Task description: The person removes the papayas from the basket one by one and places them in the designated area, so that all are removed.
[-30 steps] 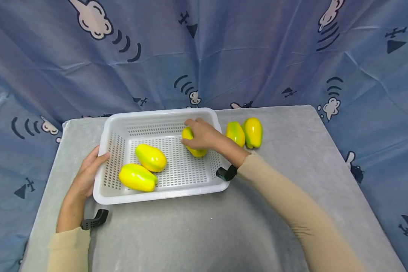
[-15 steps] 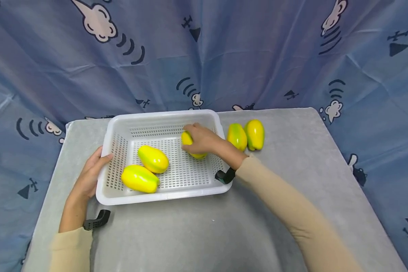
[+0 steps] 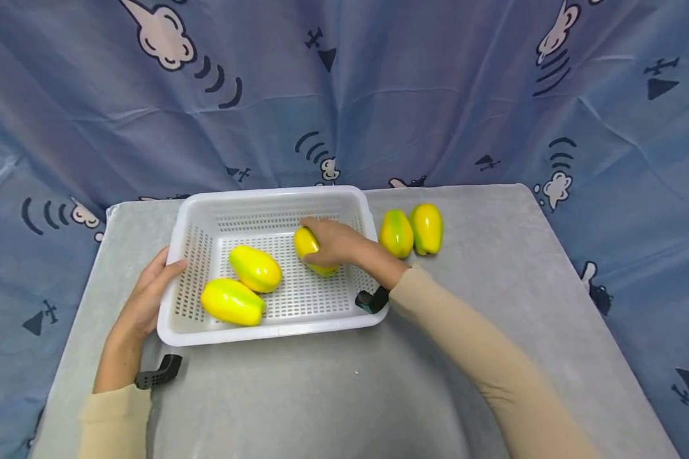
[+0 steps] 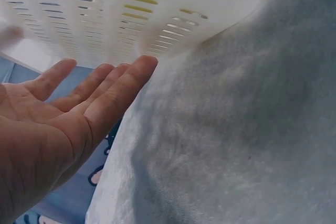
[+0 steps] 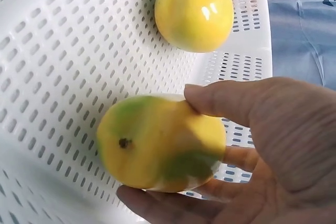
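Observation:
A white plastic basket (image 3: 298,328) with slotted walls stands on the grey cloth. My left hand (image 3: 149,294) holds its left end, thumb over the rim and fingers along the outer wall; in the left wrist view the fingers (image 4: 118,95) extend against that wall. Inside the basket, on the right, my right hand (image 3: 335,243) grips a yellow-green papaya (image 5: 152,145), thumb on one side and fingers round the other. Part of this papaya is hidden by the hand. Two more papayas, one farther back (image 3: 255,268) and one nearer the front (image 3: 232,301), lie side by side in the left half.
Right of the basket, two other papayas (image 3: 396,234) sit close together on the grey cloth (image 3: 494,229). A blue patterned curtain (image 3: 436,95) hangs behind the table. Each wrist wears a black strap mount (image 3: 159,371).
My right hand has shifted a little to the left and toward the front of the basket, with the papaya in its grip. The left hand keeps its place on the basket.

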